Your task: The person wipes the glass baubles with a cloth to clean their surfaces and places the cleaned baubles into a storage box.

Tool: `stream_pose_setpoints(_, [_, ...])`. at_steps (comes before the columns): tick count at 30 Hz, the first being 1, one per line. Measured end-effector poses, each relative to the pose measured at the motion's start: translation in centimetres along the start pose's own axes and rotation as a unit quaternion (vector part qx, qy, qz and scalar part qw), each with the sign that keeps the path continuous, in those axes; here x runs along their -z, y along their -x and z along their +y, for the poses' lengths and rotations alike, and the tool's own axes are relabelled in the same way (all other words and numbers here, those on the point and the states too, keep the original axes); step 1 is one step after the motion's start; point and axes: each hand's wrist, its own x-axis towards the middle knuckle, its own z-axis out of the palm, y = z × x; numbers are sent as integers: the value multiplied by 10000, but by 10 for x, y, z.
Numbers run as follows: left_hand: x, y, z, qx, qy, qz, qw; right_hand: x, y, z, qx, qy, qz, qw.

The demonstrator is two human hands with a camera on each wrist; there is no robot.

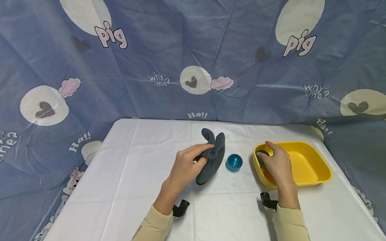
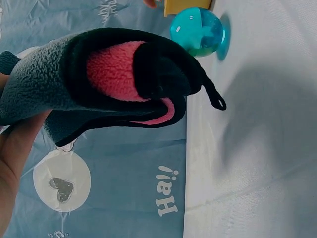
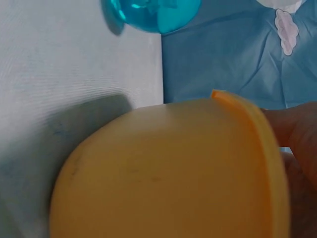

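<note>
My left hand (image 1: 187, 164) pinches a folded dark grey fleece cloth (image 1: 214, 169) between thumb and fingers, holding it over the white table. In the left wrist view the cloth (image 2: 114, 69) shows a pink inner side, black edging and a small hanging loop. Just right of it a clear blue ball (image 1: 234, 162) sits on the table. My right hand (image 1: 279, 164) reaches over the left end of a yellow plastic tub (image 1: 304, 165), thumb and fingers around a dark green ball (image 1: 261, 159) inside it. The tub's outer wall (image 3: 163, 173) hides that ball in the right wrist view.
A white cloth covers the table (image 1: 144, 167). Behind it and at both sides hangs a blue printed curtain (image 1: 163, 107). Black camera mounts (image 1: 181, 208) stick out at both wrists. The tub stands near the table's right edge.
</note>
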Motion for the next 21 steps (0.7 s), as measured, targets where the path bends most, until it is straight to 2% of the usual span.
stream_pose_setpoints(8, [0,1,0,31,-12,-36,10000,6,3,-5,247,38,126,9996])
stream_pose_setpoints(21, [0,1,-1,40,-3,-30,10000,5,4,-10,419,37,51,9991])
